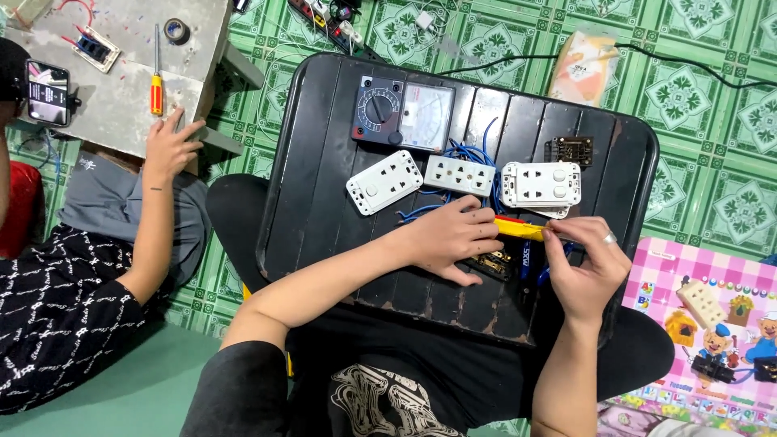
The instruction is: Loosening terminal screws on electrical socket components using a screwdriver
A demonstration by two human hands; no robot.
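A black slatted tray [324, 162] rests across my lap. My left hand [447, 239] and my right hand [584, 263] both grip a yellow-handled tool [518, 229], held level between them. Under my left hand lies a dark socket module [495, 263] with blue wires [469, 154] running up the tray. Three white socket and switch plates lie in a row above my hands: one tilted at the left [384, 182], one in the middle [459, 175], one at the right [541, 184]. A black analog multimeter [402, 113] sits at the tray's far edge.
Another person sits at the left, one hand [168, 146] on a grey board [121, 89] with a red-and-yellow screwdriver [155, 85], a tape roll [176, 31] and a phone [48, 91]. A small brown circuit module [571, 150] lies on the tray. A pink play mat [704, 324] at right.
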